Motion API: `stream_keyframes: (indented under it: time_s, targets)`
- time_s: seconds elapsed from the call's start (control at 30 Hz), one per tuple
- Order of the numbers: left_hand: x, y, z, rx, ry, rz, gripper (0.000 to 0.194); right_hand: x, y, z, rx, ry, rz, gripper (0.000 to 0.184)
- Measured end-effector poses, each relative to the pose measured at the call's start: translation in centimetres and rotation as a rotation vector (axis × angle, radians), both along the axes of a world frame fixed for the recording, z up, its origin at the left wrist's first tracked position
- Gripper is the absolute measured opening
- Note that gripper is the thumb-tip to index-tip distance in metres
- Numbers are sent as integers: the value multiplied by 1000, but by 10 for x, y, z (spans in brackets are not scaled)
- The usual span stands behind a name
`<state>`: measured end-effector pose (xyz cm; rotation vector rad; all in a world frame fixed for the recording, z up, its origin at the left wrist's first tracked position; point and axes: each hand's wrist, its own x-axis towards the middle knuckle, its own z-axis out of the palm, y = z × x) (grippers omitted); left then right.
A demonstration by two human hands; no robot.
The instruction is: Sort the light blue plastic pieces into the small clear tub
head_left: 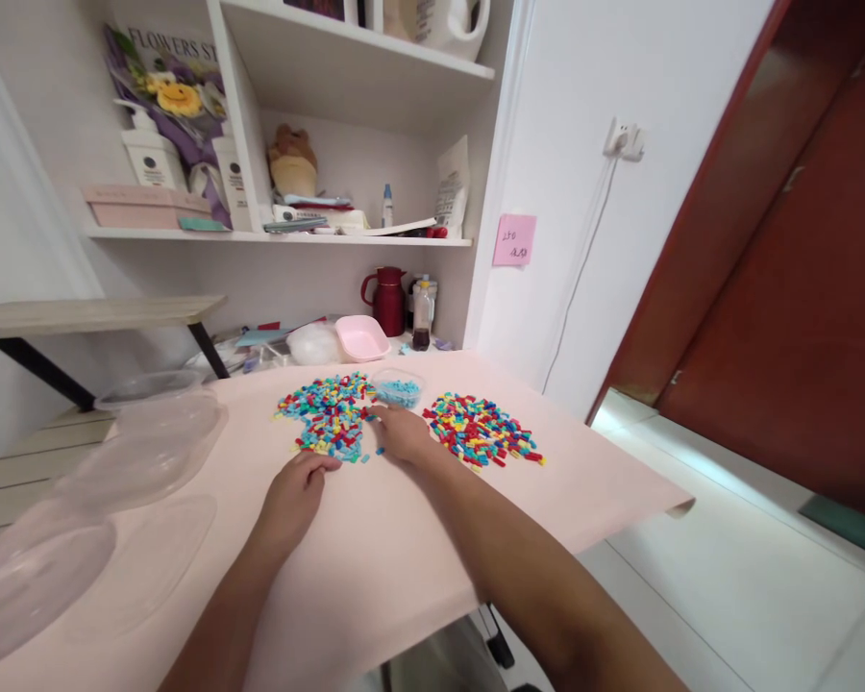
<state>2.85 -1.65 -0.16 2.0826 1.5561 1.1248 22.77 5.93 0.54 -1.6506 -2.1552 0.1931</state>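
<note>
Small multicoloured plastic pieces lie in a left pile [332,413] and a right pile [480,430] on the pink-covered table [375,557]. My left hand [297,490] rests at the near edge of the left pile, fingers curled together and fingertips by the pieces. My right hand [400,434] reaches to the right side of the same pile, its fingers closed towards the pieces. Whatever either hand pinches is too small or hidden to make out. Just beyond my right hand stands a clear container [398,386] holding light blue pieces. A stray blue piece [380,451] lies beside that hand.
Clear plastic containers [151,442] and lids line the table's left side. At the back are a pink bowl [362,338], a red jug [389,301] and a bottle with dark liquid [422,317]. White shelves [360,43] rise behind; a wall stands at right.
</note>
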Motion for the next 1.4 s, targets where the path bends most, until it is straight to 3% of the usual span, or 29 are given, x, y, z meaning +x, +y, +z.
stream_keyframes:
  time_s: [0.13, 0.3, 0.47, 0.57, 0.67, 0.83, 1.1, 1.2, 1.3, 1.4]
  targets:
    - [0, 1, 0, -4, 3, 3, 31, 7, 3, 1, 24, 113, 59, 26]
    - [1, 0, 0, -17, 1, 7, 32, 25, 0, 2, 68, 305, 130, 33]
    - [0, 0, -1, -12, 8, 6, 32, 26, -8, 8, -9, 152, 313, 25]
    - [0, 0, -1, -3, 9, 1, 32, 24, -13, 14, -43, -6, 387, 36]
    - [0, 0, -1, -1, 8, -4, 31, 21, -17, 17, -21, -105, 375, 36]
    - [-1, 0, 1, 0, -1, -13, 30, 16, -26, 25, 94, -288, 296, 18]
    - [1, -3, -2, -7, -41, -3, 32, 74, -45, 47, 97, -573, 52, 20]
    - [1, -2, -4, -10, -57, 2, 32, 67, -50, 56, 63, -358, 156, 22]
    - [1, -2, -5, 6, -64, 1, 32, 36, -45, 54, -66, -52, 309, 30]
    - [0, 0, -5, 19, -56, -13, 32, 9, -29, 42, -134, 83, 274, 31]
